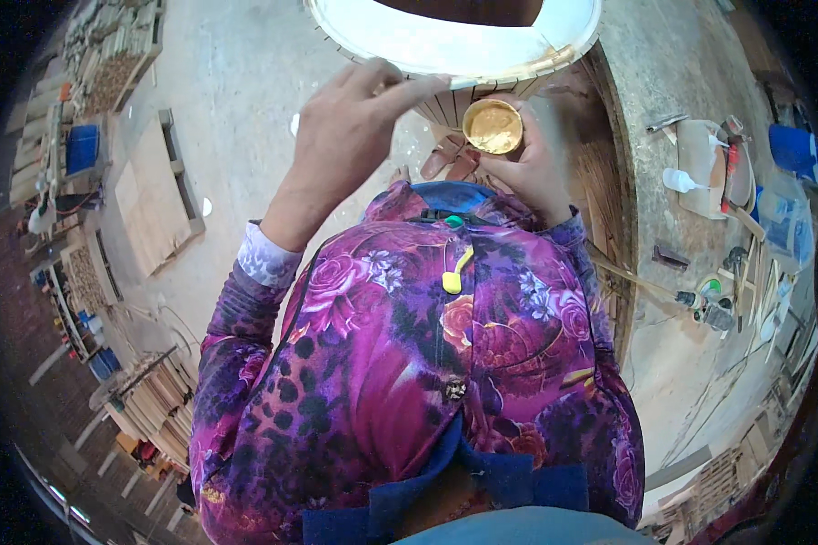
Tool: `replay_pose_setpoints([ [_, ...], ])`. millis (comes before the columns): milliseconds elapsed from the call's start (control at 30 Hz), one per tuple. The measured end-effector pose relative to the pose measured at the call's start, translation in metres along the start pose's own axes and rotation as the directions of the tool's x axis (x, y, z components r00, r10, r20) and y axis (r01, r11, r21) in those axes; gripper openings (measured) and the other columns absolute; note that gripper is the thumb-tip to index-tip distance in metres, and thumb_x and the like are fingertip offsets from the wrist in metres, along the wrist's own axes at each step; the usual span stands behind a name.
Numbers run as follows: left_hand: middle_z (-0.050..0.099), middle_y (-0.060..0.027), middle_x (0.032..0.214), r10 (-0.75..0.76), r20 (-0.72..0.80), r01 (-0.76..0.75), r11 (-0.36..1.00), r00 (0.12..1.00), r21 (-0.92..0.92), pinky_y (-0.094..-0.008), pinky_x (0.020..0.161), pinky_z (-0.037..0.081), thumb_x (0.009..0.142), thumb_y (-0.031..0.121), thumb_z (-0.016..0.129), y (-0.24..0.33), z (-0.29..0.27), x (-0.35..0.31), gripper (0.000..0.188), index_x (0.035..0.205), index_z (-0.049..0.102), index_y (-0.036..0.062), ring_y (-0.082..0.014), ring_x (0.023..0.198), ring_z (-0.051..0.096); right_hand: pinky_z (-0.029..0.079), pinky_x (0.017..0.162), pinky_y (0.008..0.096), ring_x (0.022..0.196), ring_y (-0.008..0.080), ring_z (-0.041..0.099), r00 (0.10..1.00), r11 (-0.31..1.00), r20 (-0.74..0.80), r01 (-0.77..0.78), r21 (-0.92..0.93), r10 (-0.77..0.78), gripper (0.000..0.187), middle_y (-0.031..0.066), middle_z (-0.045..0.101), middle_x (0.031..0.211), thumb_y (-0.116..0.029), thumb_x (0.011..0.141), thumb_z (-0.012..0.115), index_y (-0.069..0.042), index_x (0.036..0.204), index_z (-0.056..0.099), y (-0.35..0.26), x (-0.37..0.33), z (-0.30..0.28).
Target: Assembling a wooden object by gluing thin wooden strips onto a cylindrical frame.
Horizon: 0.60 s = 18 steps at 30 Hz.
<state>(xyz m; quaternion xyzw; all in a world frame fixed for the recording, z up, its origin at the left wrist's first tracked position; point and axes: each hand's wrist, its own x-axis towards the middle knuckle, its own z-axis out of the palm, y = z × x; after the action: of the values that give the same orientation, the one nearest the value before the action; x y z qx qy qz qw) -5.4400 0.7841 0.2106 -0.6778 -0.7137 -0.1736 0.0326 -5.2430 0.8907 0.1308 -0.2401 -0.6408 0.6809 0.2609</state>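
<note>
Cup, small and round, just above centre of frame, gripped in right hand. Fingers of that hand bent round cup's right and far side, thumb along lower edge. Opening turned up toward camera; inside, tan-yellow paste, surface uneven.

Left hand, upper centre, to the left of cup and well apart from it: back of hand uppermost, index finger stretched rightward along edge of white rim, remaining fingers bent. Thumb mostly hidden. Firm contact with rim, or anything pinched under fingers: cannot tell.

Rim broad and curved, at top centre of frame, cut off by upper edge of view; dark brown opening within. Tan smears on right part of rim. Below it, slatted side, partly behind cup and right hand.

Elsewhere: purple floral garment across lower centre; brown sandals just below slatted side; pale wooden panel at left, on grey floor; white bottle toward right edge; blue bin at upper left.
</note>
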Motion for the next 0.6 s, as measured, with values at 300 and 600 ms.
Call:
replay_pose_setpoints([
  [300, 0.059, 0.0001, 0.081, -0.001, -0.006, 0.001, 0.996, 1.000, -0.084, -0.0331, 0.056, 0.051, 0.077, 0.003, 0.057, -0.027, -0.007, 0.004, 0.044, 0.112, 0.066, 0.0295, -0.0190, 0.074, 0.062, 0.045, 0.091, 0.0281, 0.104, 0.0154, 0.055, 0.988, 0.999, -0.153, -0.023, -0.046, 0.015, 0.057, 0.0060, 0.054, 0.110, -0.005, 0.067, 0.076, -0.002, 0.118, 0.050, 0.012, 0.008, 0.027],
  [600, 0.062, -0.0021, 0.087, 0.062, 0.119, -0.048, 0.992, 0.991, -0.119, -0.0340, 0.060, 0.052, 0.080, -0.001, 0.054, -0.032, -0.009, -0.006, 0.050, 0.119, 0.062, 0.0301, -0.0223, 0.076, 0.063, 0.045, 0.091, 0.0289, 0.104, 0.0154, 0.055, 0.980, 0.997, -0.188, -0.057, 0.044, 0.064, 0.057, 0.0052, 0.054, 0.109, -0.003, 0.066, 0.074, -0.002, 0.118, 0.050, 0.007, 0.005, 0.039],
])
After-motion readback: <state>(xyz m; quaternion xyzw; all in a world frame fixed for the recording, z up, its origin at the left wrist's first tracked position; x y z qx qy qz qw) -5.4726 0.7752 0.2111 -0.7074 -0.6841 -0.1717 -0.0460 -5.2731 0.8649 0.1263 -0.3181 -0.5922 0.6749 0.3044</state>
